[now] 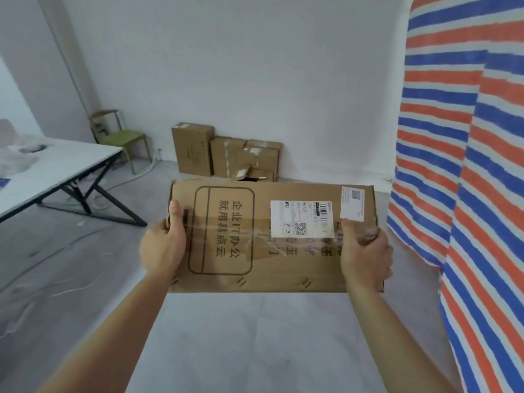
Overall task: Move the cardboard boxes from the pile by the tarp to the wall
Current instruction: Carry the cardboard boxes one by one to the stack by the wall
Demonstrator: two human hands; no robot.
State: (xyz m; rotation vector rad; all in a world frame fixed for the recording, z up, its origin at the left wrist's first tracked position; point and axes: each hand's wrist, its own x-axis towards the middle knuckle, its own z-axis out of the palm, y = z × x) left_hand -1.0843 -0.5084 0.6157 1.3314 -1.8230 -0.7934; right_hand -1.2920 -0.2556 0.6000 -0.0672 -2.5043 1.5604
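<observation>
Cardboard box (pixel 263 245) clasped between left grip (pixel 163 248), right grip (pixel 365 255).

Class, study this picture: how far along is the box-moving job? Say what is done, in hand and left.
Done: a cluster of boxes stands against the wall. In hand: the left hand and right hand grip the carried box by its ends. Left: setting it down by that wall; the pile beside the tarp is out of view, so how many remain cannot be told.
</observation>
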